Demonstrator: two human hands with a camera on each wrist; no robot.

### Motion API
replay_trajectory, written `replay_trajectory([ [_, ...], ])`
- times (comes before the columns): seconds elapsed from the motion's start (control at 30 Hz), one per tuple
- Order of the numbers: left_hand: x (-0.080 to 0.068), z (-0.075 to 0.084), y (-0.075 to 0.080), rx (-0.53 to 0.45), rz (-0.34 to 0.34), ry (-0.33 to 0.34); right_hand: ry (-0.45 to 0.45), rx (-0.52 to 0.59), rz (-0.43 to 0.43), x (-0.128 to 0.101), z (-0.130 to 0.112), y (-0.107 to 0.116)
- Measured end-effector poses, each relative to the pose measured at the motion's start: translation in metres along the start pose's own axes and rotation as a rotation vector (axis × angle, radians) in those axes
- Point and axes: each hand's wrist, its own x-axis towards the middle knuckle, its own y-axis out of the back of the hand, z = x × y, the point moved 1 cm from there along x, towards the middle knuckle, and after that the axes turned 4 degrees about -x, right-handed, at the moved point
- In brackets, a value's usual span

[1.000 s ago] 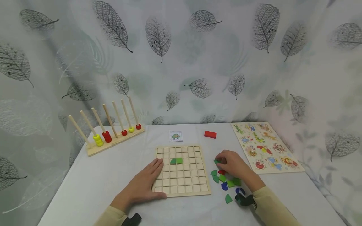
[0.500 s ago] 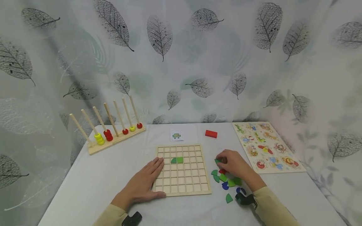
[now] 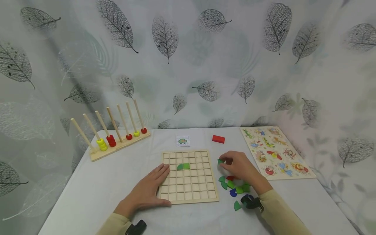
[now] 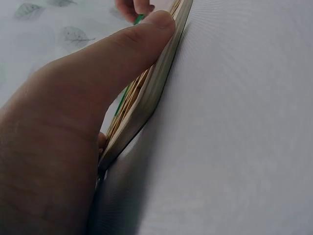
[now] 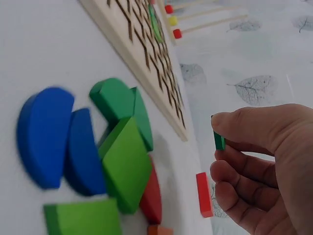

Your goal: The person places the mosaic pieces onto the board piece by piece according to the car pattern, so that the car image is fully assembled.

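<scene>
Nearest, the left hand (image 3: 147, 191) lies flat on the grid board's (image 3: 189, 195) 9 o'clock edge; keep it pressing. Beyond the loose pieces (image 3: 235, 189) on the counter (image 3: 88, 195), the right hand (image 3: 239, 166) pinches a green piece (image 3: 220, 161) at the board's 3 o'clock; lower it squarely.

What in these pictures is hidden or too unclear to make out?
- The green piece pinched by the right hand: its shape is hidden by the fingers in the right wrist view and too small in the head view.
- The picture on the small card: too small in the head view.
- The grid board: the left wrist view shows only its edge, since the left hand covers the rest.
- The loose pieces: blurred and cut off in the right wrist view.
</scene>
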Motion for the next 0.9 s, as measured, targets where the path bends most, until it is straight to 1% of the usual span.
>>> replay_trajectory([
  [0.17, 0.001, -0.001, 0.001, -0.002, -0.012, 0.010, 0.074, 0.023, 0.020, 0.008, -0.010, 0.001],
  [0.3, 0.001, -0.001, 0.002, -0.004, -0.007, 0.006, 0.102, 0.033, 0.031, 0.013, -0.018, 0.001],
  [0.5, 0.001, 0.001, 0.001, -0.008, -0.012, 0.008, 0.112, 0.053, 0.030, 0.020, -0.028, -0.002],
  [0.7, 0.000, 0.001, 0.000, 0.006, 0.005, -0.007, 0.127, 0.060, 0.033, 0.026, -0.037, -0.005],
  [0.9, 0.000, 0.001, 0.000, -0.007, -0.004, 0.008, 0.112, 0.061, 0.017, 0.032, -0.044, -0.012],
])
